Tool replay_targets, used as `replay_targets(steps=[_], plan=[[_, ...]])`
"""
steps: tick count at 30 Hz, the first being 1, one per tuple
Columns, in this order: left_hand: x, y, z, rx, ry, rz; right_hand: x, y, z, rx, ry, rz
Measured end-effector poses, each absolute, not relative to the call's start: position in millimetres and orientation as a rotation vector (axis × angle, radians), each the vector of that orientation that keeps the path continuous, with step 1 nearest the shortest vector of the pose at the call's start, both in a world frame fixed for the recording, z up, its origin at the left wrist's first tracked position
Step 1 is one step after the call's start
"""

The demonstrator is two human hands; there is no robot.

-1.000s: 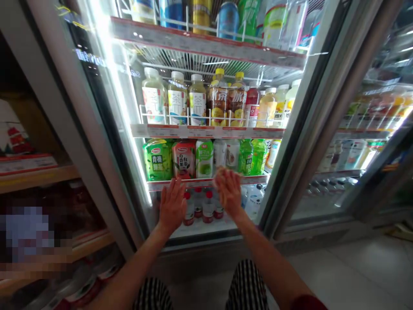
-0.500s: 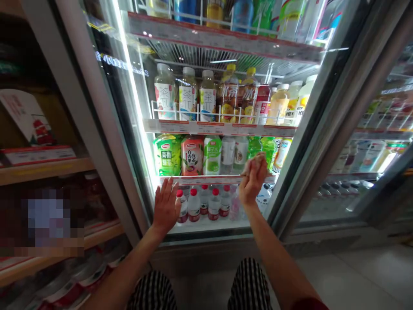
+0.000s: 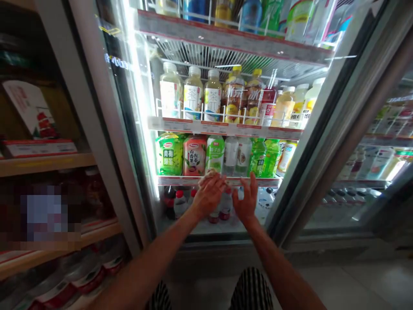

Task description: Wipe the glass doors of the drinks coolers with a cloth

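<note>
My left hand [image 3: 209, 197] is closed over a crumpled, pale pinkish-brown cloth [image 3: 211, 175], much of it hidden under the fingers. Both hands are in front of a lit drinks cooler, and the cloth overlaps the lower shelf's price strip [image 3: 177, 181] in view. Whether the cloth touches the glass I cannot tell. My right hand [image 3: 247, 199] is to the right of it, fingers raised and apart, holding nothing. Just above the hands stand a green-labelled bottle [image 3: 215, 154] and a red tea bottle [image 3: 194, 156].
Several red-capped water bottles [image 3: 180, 204] stand on the cooler's bottom level. Metal frames [image 3: 129, 189] flank the cooler's lit opening. A wooden shelf [image 3: 48, 163] with goods is at the left, and another cooler [image 3: 371, 185] at the right. My knee [image 3: 251, 288] is below.
The cloth has passed from my right hand to my left. The left hand has moved right to the middle, while the right hand has lowered and opened. The view has shifted slightly.
</note>
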State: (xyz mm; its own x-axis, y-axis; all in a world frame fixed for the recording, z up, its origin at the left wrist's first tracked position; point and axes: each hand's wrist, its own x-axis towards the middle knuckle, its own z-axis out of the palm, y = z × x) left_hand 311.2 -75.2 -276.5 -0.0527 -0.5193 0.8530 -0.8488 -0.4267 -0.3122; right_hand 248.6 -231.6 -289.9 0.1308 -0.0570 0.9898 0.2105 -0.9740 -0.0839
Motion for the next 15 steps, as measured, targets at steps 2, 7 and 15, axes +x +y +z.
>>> replay_targets(steps=[2, 7, 15], plan=[[322, -61, -271, 1.903, -1.646, 1.551, 251, -248, -287, -2.231, -0.005, -1.991], [345, 8, -235, 1.834, -0.986, 1.813, 265, -248, -301, -2.308, 0.023, -1.966], [332, -20, -282, 1.865, -1.984, 1.525, 265, -253, -310, -2.384, 0.042, -1.971]])
